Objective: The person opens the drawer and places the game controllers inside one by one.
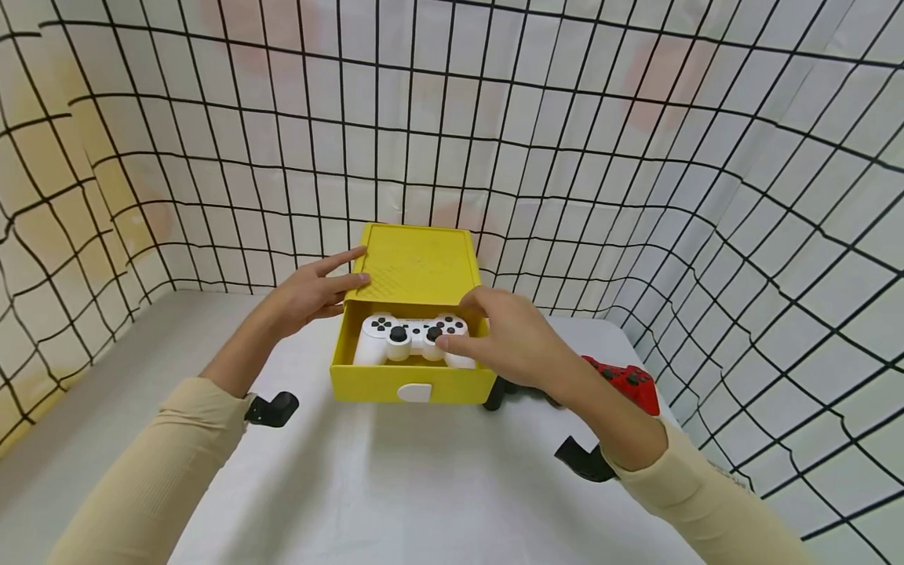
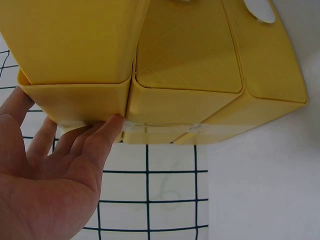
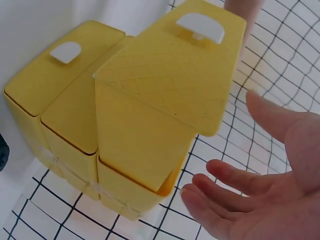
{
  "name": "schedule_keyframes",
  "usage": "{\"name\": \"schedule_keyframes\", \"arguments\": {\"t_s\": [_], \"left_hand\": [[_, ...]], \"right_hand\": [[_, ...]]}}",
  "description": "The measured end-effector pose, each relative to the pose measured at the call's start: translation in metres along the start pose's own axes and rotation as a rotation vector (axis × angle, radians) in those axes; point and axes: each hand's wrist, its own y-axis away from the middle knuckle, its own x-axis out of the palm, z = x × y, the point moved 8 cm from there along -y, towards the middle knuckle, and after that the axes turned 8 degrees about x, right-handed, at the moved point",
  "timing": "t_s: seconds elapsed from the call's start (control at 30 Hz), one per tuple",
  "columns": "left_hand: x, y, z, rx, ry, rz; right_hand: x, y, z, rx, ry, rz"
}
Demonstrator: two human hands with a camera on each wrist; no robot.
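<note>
A yellow drawer cabinet (image 1: 424,263) stands on the table with its top drawer (image 1: 374,384) pulled out toward me. Inside that drawer lies a white game controller (image 1: 376,347) with black thumbsticks. My left hand (image 1: 307,292) rests its spread fingers against the cabinet's left side and top edge; the left wrist view shows the fingertips (image 2: 116,122) at the side wall. Beside the drawer's right side is my right hand (image 1: 519,337), its thumb overlapping the controller in the head view. The right wrist view shows its fingers (image 3: 235,180) relaxed and apart, gripping nothing.
A red game controller (image 1: 632,383) lies to the right on the white table (image 1: 424,486), with a black one (image 1: 496,394) partly hidden behind my right wrist. Two lower drawers (image 3: 65,80) with the same yellow fronts are closed. Black wire mesh (image 1: 438,110) encloses the table's back and sides.
</note>
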Motion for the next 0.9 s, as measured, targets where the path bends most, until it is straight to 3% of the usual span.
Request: {"name": "schedule_keyframes", "arguments": {"t_s": [0.27,0.5,0.7,0.9], "left_hand": [[0.000,0.001,-0.001,0.001,0.006,0.005],[0.000,0.002,-0.002,0.001,0.013,0.008],[0.000,0.001,-0.001,-0.005,0.014,0.007],[0.000,-0.001,0.001,-0.011,0.013,0.002]], "right_hand": [[0.005,0.008,-0.010,0.019,-0.032,0.079],[0.010,0.011,-0.017,-0.049,-0.081,0.090],[0.015,0.009,-0.030,-0.006,-0.046,0.109],[0.018,0.004,-0.040,0.016,-0.080,0.118]]}}
